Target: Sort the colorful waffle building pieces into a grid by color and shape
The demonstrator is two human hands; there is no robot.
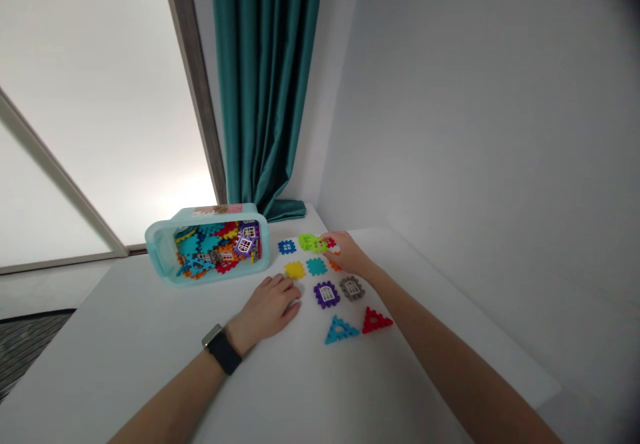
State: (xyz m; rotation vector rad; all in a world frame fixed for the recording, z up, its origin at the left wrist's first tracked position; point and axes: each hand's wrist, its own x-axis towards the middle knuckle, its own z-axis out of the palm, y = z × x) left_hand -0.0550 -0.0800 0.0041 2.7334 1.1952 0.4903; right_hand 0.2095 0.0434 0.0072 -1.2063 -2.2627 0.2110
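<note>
My right hand (349, 255) reaches over the far row of flat plastic building tiles, its fingertips pinching a lime green tile (309, 242). A red tile (330, 242) lies partly hidden under those fingers. My left hand (267, 306) rests on the white table (150, 344), holding nothing, just short of a yellow tile (295, 270). Nearby lie a blue tile (287, 247), a teal tile (317, 267), a purple window tile (327, 294), a grey window tile (352, 288), a blue triangle (341, 330) and a red triangle (375, 321).
A light teal plastic bin (160, 247) full of mixed tiles lies at the far left of the table. A white wall (450, 131) runs along the right side. A teal curtain (263, 77) hangs behind the table's far end.
</note>
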